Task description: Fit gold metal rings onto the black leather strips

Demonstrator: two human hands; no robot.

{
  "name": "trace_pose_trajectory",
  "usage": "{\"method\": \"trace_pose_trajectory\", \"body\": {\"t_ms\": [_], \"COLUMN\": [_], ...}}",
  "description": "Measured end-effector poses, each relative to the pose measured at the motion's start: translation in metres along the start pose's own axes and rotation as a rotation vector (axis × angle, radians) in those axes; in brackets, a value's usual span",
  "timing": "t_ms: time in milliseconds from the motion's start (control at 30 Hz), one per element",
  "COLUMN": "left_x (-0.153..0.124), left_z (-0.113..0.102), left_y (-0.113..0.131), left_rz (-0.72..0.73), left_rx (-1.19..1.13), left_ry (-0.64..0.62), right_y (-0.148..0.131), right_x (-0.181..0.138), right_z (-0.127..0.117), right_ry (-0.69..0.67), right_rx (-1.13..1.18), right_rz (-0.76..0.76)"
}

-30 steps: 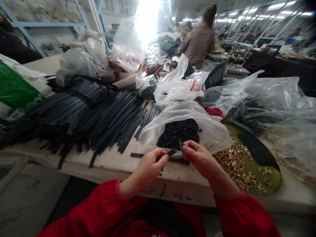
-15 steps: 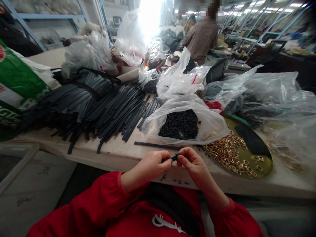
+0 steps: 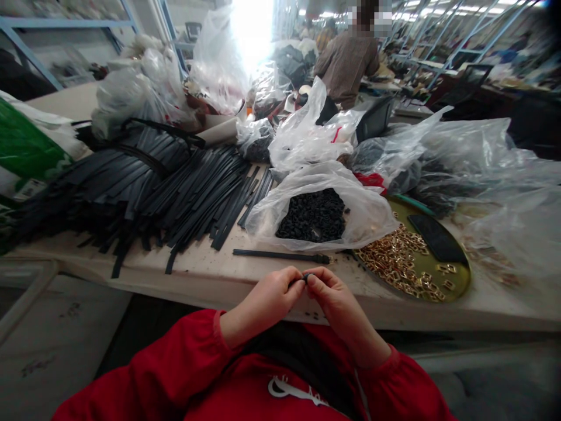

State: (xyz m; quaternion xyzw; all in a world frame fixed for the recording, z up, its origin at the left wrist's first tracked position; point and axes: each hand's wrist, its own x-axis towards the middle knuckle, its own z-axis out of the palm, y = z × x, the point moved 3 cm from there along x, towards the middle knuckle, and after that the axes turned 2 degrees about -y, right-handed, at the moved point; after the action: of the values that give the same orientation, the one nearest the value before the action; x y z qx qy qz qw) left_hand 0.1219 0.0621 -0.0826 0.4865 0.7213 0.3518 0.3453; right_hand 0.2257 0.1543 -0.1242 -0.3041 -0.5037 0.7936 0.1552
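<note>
My left hand (image 3: 280,287) and my right hand (image 3: 326,289) meet fingertip to fingertip just off the table's front edge. Both pinch a small dark strap piece (image 3: 305,278); most of it is hidden by the fingers. Just beyond them, a thin black strap (image 3: 274,255) lies flat, with a thicker dark bit at its right end. An open clear plastic bag (image 3: 370,219) behind it holds a heap of small black pieces (image 3: 312,215). To the right, a gold-coloured round tray (image 3: 460,286) carries many small gold buckles (image 3: 390,257).
Bundles of long black straps (image 3: 205,190) cover the table's left side, some ends overhanging the front edge. A dark flat phone-like slab (image 3: 438,237) rests on the tray. Filled plastic bags (image 3: 473,146) crowd the back and right. A person (image 3: 348,64) is farther back, turned away.
My fingertips have drawn closer together, covering more of the dark strap piece that showed between them. The whole view has shifted slightly, with the table contents appearing farther left.
</note>
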Motion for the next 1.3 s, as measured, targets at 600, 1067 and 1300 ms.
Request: {"method": "trace_pose_trajectory", "body": {"t_ms": [600,1067,1300], "left_x": [0.000,-0.008,-0.009], "left_z": [-0.001,0.002,0.007], "left_y": [-0.011,-0.008,-0.011], "left_rz": [-0.090,-0.108,-0.077], "left_rx": [-0.179,0.160,-0.167], "left_ry": [-0.086,0.036,-0.070], "right_y": [0.001,0.012,0.004], "right_x": [-0.016,-0.023,-0.018], "right_z": [-0.001,0.007,-0.006], "right_ry": [-0.033,-0.132,0.197], "right_rx": [-0.017,0.038,-0.245], "right_rz": [0.018,0.054,-0.134]}}
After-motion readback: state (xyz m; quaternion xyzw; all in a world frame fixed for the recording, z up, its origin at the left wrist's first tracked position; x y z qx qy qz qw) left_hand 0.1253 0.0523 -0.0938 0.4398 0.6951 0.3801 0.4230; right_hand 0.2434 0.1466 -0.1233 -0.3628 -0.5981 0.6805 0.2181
